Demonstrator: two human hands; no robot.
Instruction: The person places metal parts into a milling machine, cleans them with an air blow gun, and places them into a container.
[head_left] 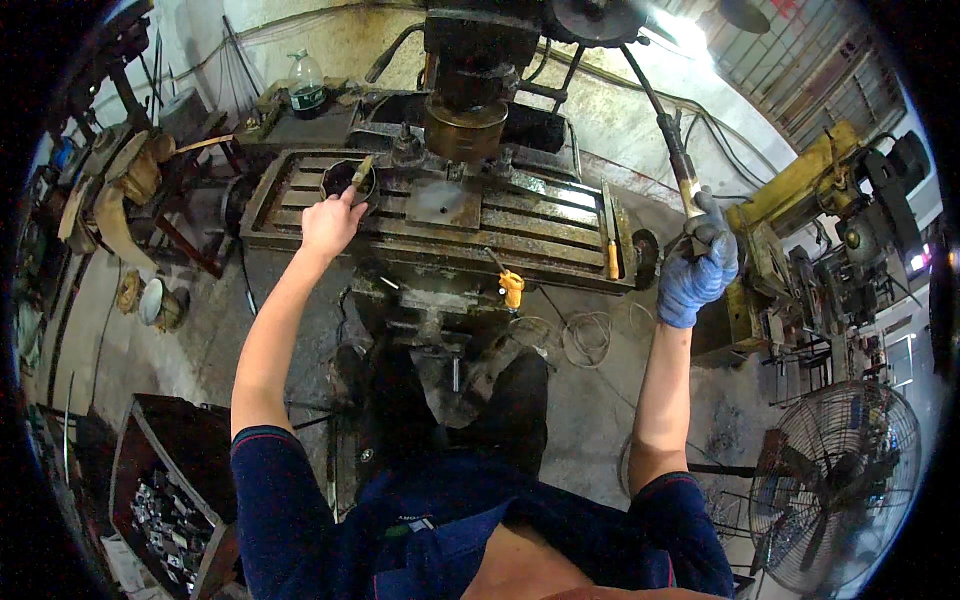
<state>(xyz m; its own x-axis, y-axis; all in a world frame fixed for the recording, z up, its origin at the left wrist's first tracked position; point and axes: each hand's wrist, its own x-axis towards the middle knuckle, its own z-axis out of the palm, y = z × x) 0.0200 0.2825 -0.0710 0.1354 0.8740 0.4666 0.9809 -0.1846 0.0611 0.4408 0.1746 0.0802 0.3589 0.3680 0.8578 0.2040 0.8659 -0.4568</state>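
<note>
My bare left hand [332,225] reaches over the left part of a slotted machine table [400,232]. Its fingers are closed on what looks like a small brush [364,166], tan and narrow, standing in a round dark pot [338,178]. My right hand [698,268], in a blue-grey glove, is wrapped around the lower grip of a long lever [680,160] that slants down from the machine head. Under the dark spindle head [466,128], a flat metal plate [443,204] lies on the table. A thin tool with a yellow handle [613,258], perhaps a file, rests along the table's right end.
A yellow switch-like fitting [511,289] juts from the table's front edge. On the left stand a clear bottle [306,82] and a bin of metal parts [165,520]. A caged fan [835,490] and yellow machine [795,195] flank my right side. Cable coils [587,340] lie on the floor.
</note>
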